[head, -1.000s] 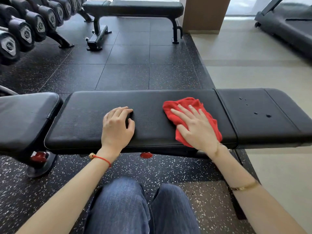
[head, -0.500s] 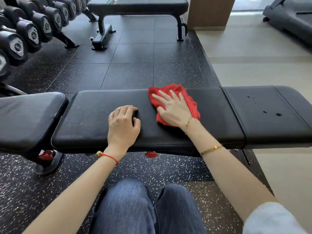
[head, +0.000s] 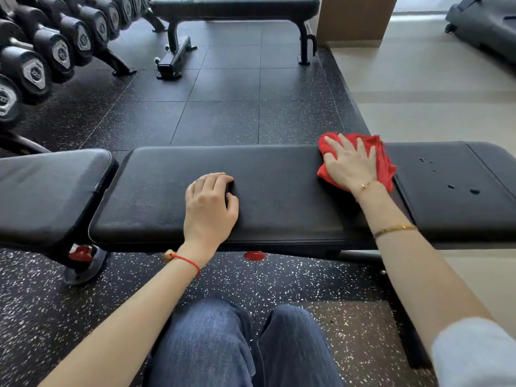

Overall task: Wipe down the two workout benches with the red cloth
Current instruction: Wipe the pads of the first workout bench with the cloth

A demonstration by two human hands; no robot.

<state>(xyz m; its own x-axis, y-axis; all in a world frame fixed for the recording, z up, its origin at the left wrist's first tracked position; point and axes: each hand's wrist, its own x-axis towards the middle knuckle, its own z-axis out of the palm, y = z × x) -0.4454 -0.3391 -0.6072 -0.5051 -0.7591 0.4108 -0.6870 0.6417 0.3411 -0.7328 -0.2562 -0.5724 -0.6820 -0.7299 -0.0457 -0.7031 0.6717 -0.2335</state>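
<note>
Soft daylight comes from beyond the far bench (head: 234, 7), brightening the pale floor (head: 435, 88). Shadows under the near bench (head: 265, 196) stay faint. Edges bow outward; the sleeve (head: 474, 356) blurs.

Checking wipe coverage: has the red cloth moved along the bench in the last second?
Yes. The red cloth, under the right hand, went left toward the resting left hand, then right to the pad seam.

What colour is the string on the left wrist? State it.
Red string, seen in the head view.
</note>
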